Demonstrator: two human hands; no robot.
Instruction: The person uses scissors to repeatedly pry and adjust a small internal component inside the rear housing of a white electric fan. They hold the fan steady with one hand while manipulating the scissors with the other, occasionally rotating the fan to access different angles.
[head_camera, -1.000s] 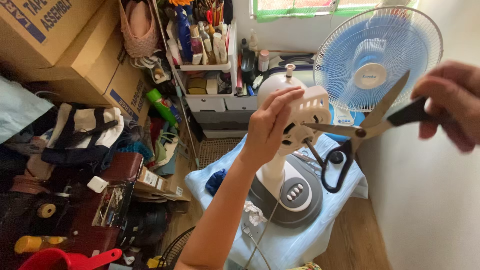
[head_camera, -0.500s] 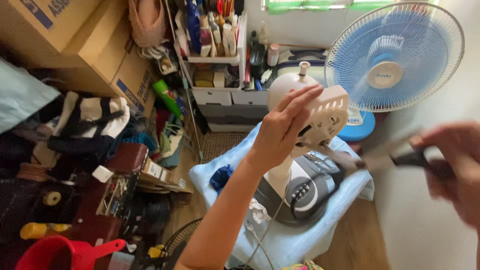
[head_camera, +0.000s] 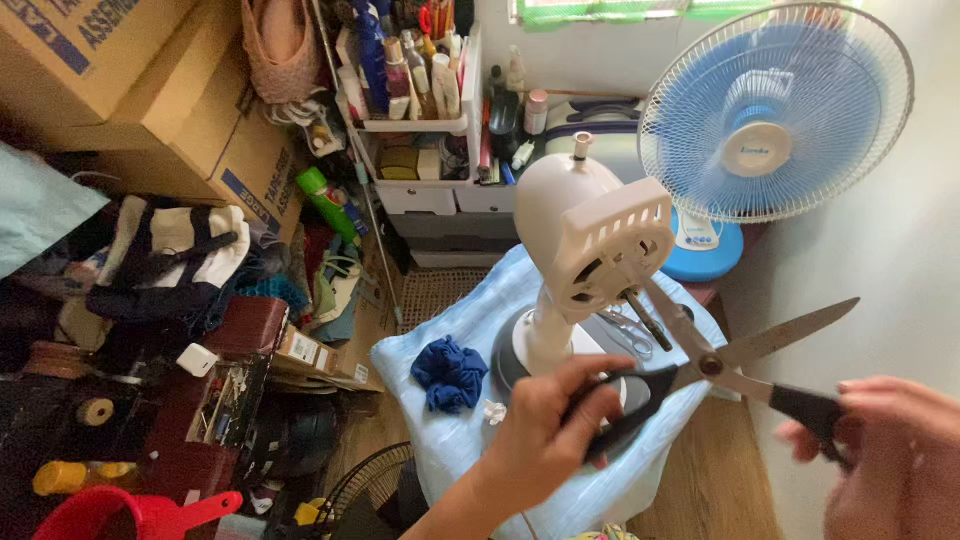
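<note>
Below the white fan motor housing (head_camera: 608, 250), I see open scissors (head_camera: 720, 365) lying crosswise, blades up-right; left hand (head_camera: 545, 435) grasps one black handle, right hand (head_camera: 885, 450) clenches the other, both equally near.

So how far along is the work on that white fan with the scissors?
Done: the white fan stands on a blue cloth with guard and blades off, its motor shaft bare. In hand: the left hand and right hand each grip a black handle of open scissors, blades spread by the shaft. Left: a grille lies on the floor, unmounted.
</note>
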